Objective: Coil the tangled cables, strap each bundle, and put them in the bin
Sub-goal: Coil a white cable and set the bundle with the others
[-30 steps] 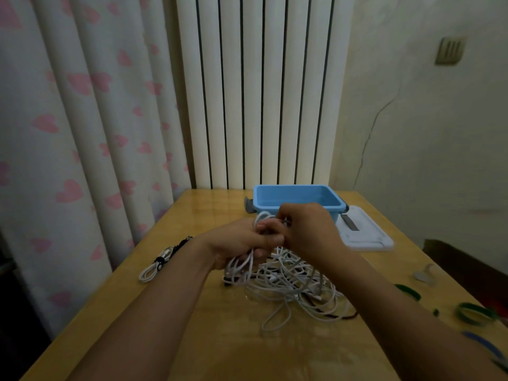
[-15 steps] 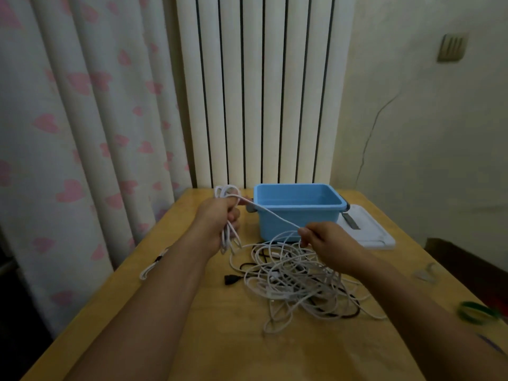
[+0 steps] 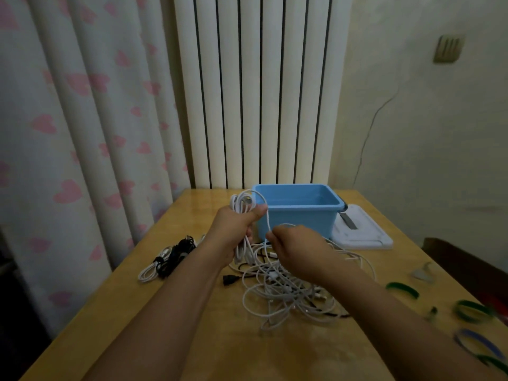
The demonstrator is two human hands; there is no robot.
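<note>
Roughly early stage: left hand [image 3: 236, 224] fisted round a partial coil of white cable [image 3: 243, 204], held up just in front of the open blue plastic bin [image 3: 298, 213] at the table's far edge. Right hand [image 3: 295, 243] pinches the same strand, feeding it off the tangled white cable pile [image 3: 288, 287] mid-table. One small black-and-white cable bundle [image 3: 167, 259] lies by the left edge, outside the bin, which looks empty. Green and blue looped straps [image 3: 472, 312] wait near the right edge. Left: most of the coiling, all strapping, all binning
</note>
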